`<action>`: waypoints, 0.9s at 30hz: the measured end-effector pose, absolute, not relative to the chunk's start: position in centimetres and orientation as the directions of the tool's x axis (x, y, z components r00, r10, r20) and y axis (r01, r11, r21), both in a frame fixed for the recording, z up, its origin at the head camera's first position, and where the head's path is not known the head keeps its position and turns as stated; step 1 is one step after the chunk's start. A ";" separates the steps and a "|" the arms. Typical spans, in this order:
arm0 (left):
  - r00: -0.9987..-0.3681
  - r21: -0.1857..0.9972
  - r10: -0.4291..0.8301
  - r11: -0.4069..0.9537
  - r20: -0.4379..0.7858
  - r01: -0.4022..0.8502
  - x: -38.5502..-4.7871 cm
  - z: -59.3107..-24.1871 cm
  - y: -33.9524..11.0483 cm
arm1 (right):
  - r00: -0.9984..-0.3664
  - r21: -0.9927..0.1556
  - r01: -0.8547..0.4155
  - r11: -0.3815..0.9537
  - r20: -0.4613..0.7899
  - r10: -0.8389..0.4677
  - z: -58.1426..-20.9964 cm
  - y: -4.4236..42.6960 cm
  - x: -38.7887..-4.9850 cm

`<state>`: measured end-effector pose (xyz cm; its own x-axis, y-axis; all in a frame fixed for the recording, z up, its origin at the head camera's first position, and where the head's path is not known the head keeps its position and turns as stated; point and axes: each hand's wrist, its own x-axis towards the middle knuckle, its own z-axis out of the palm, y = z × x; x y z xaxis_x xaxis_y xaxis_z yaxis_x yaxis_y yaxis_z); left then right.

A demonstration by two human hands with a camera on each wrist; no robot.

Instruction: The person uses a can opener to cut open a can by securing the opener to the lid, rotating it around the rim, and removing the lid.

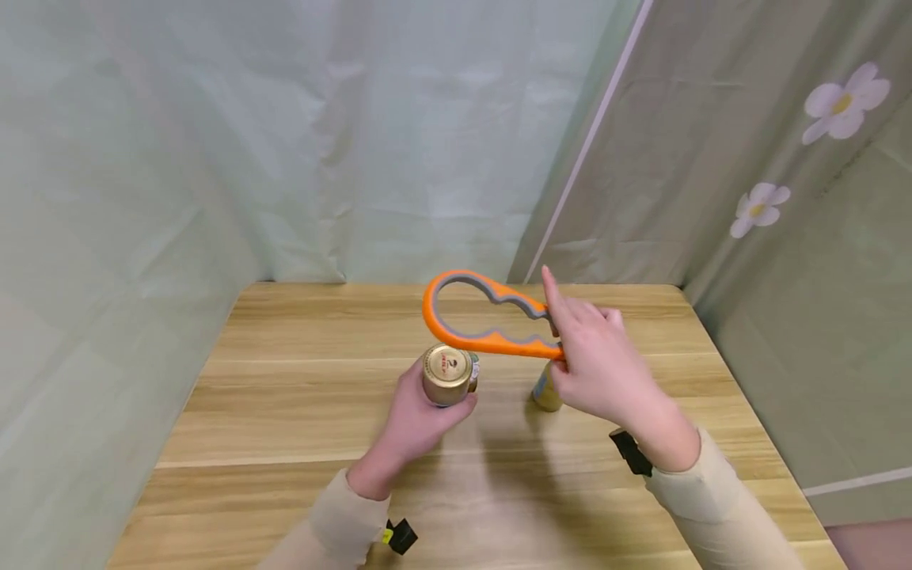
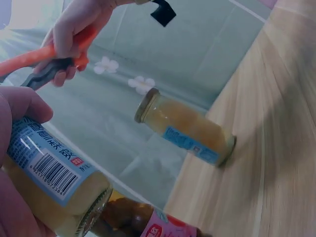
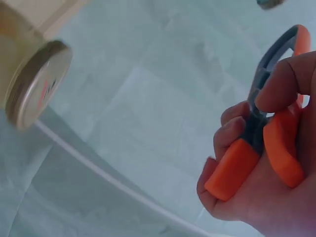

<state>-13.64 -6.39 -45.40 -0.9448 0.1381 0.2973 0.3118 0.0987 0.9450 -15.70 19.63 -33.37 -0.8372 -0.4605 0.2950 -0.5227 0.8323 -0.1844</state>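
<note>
Jar (image 1: 446, 378) is held in L hand (image 1: 419, 419), orange opener (image 1: 492, 343) gripped in R hand (image 1: 600, 360) nr its lid (image 1: 447, 363), w/ 2nd jar (image 1: 547, 394) upright on tabletop (image 1: 285, 404).

Both forearms are clothed in long, pale cream sleeves, the left sleeve (image 1: 335, 522) and the right sleeve (image 1: 720, 499) alike in plain, matte, unpatterned cloth. Each ends at the wrist in a broad cuff, and soft creases run across the fabric behind it. The left hand (image 1: 422, 413) and the right hand (image 1: 602, 364) are bare from the cuff to the fingertips. At the left wrist sits a small, angular black block (image 1: 403, 537) with a bright yellow patch (image 1: 387, 536) beside it. The right wrist carries a black piece (image 1: 630, 452), longer and blocky in the head view; from the left wrist it looks flat and square-cornered.
</note>
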 end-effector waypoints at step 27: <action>-0.908 0.911 0.090 0.017 0.408 0.411 -13.1 -43.3 -7.3 | -0.811 -0.059 -0.556 0.829 0.254 -0.526 -32.5 13.9 -14.1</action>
<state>-13.09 -7.34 -43.30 -0.9083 0.0904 0.4084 0.4114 0.0170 0.9113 -14.10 13.91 -32.52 -0.8114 -0.5262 0.2543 -0.5562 0.8289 -0.0595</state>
